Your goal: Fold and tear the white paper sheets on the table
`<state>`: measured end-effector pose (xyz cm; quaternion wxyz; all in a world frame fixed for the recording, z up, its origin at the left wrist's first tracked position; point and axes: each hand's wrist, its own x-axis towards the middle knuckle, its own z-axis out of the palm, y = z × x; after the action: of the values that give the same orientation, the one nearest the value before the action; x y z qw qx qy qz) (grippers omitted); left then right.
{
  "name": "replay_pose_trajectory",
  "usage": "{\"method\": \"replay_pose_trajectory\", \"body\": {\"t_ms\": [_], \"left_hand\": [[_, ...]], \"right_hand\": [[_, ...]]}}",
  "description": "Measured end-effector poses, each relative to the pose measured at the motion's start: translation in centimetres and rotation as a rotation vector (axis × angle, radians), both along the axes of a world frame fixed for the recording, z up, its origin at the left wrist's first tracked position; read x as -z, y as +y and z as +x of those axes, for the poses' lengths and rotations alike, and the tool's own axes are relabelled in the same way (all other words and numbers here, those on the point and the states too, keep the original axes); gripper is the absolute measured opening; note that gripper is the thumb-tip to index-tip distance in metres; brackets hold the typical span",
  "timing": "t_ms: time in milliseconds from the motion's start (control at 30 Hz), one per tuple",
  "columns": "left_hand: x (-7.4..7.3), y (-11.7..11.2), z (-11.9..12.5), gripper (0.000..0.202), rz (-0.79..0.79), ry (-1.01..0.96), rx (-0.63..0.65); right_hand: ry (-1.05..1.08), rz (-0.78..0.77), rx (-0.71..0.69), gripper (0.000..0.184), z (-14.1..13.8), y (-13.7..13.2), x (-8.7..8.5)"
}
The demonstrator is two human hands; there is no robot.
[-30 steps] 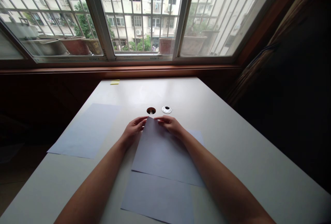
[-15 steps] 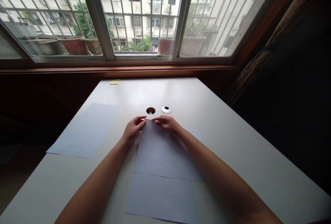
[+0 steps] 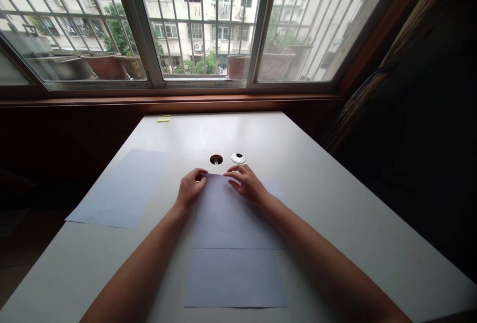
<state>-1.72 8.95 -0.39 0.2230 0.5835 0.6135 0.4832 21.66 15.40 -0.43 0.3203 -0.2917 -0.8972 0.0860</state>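
A white sheet of paper [image 3: 223, 223] lies in front of me on the table. Across it runs a straight line, with a lower section of paper [image 3: 234, 278] nearer to me; I cannot tell whether this is a crease or a second sheet's edge. My left hand [image 3: 192, 188] is closed on the far left corner, thumb and forefinger pinching it. Over the right part of the far edge is my right hand [image 3: 248, 184], its fingers bent but apart, fingertips at the edge. That hand and forearm hide much of the paper's right side.
Another white sheet [image 3: 119, 189] lies to the left, one corner at the table's edge. Beyond my hands are a round cable hole [image 3: 216, 159] and a round metal cover [image 3: 238, 157]. Yellow slips [image 3: 164, 119] lie at the far left of the white table [image 3: 354, 223], below a barred window.
The far edge, slightly raised before, now looks flatter. My right fingers have spread from their pinch and shifted slightly right. The paper's near edge has turned to lie straighter.
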Motion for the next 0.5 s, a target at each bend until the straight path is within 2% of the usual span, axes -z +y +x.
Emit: {"method": "replay_pose_trajectory", "body": {"t_ms": [100,300,400,500], "left_hand": [[-0.1,-0.1,0.0,0.016,0.020,0.028,-0.022],[-0.3,-0.2,0.0,0.016,0.033,-0.037,-0.025],[-0.3,-0.1,-0.3,0.031,-0.019,-0.097,-0.011],[-0.4,0.1,-0.4,0.054,-0.136,-0.298,0.067]], "right_hand": [[-0.084,0.014,-0.048,0.031,0.8,-1.4,0.0],[-0.151,-0.011,-0.117,0.035,1.7,-3.4,0.1],[-0.144,-0.019,-0.097,0.035,1.9,-3.8,0.1],[-0.139,-0.034,-0.083,0.035,2.0,-3.9,0.0]]}}
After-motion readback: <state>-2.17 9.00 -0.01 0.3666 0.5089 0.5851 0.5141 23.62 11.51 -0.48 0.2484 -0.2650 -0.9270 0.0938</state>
